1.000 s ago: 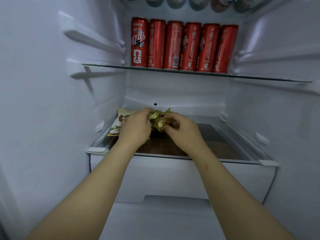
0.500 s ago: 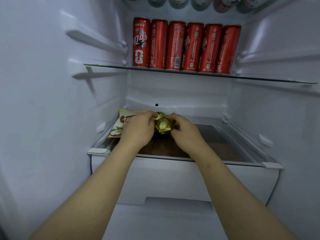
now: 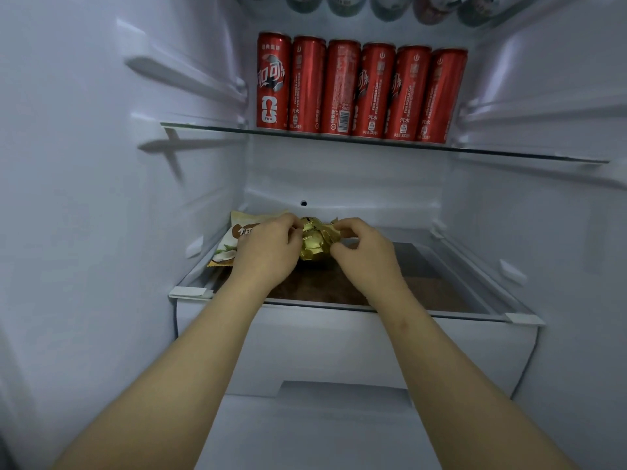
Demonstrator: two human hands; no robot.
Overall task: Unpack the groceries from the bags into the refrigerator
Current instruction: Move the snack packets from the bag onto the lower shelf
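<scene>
White fridge interior [image 3: 84, 198] fills the frame, dim bluish light. Upper glass shelf [image 3: 203, 126] runs across upper ctr w/ six red cans [image 3: 359, 93] upright in a row at the back, touching side by side. More cans [image 3: 342, 1] are cut off at the top edge, too cropped to tell what kind. Lower shelf [image 3: 441, 276] sits mid-frame over a white drawer [image 3: 339, 347], which is closed. Both forearms reach in from the bottom edge.

Gold foil bundle [image 3: 317, 244] rests on the lower shelf, ctr of frame, btwn the two hands. Left hand [image 3: 271, 245] is at its left side, fingers curled, grip closed on the crinkled foil edge near the top. Right hand [image 3: 364, 252] is at its right side, thumb & fingertips pinching the foil, grip likewise tight on it. Snack packet [image 3: 234, 239] lies flat on the same shelf, left of the bundle, partly hidden under the left hand. It looks like coconut pics on it, but the print is too blurred to be sure.
</scene>
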